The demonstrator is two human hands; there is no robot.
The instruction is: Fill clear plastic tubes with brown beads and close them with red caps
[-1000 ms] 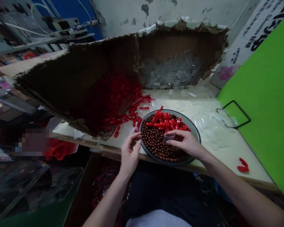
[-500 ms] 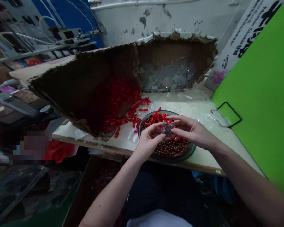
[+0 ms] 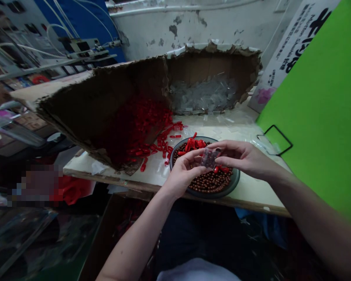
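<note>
A small clear plastic case [image 3: 209,158] with dark round beads inside is held up over the bowl, tilted. My left hand [image 3: 185,171] pinches its left side between thumb and fingers. At its right side my right hand [image 3: 236,158] is closed, thumb and fingertips on the edge. A dark round piece, perhaps a bead, shows between those right fingers. Below both hands stands a dark round bowl [image 3: 236,183] filled with shiny brown beads [image 3: 212,181]. Red plastic pieces [image 3: 194,144] lie on top of the beads, partly hidden by my hands.
Behind the bowl, a torn cardboard box [image 3: 84,101] holds a heap of red pieces [image 3: 143,117] and a pile of clear plastic pieces [image 3: 204,93]. More spill onto the pale tabletop [image 3: 152,171]. A green panel [image 3: 318,117] with a black wire handle [image 3: 283,140] stands at right.
The clear case has risen slightly and tilted between my hands. My right fingers have closed in on its upper right side. The whole view has shifted a little.
</note>
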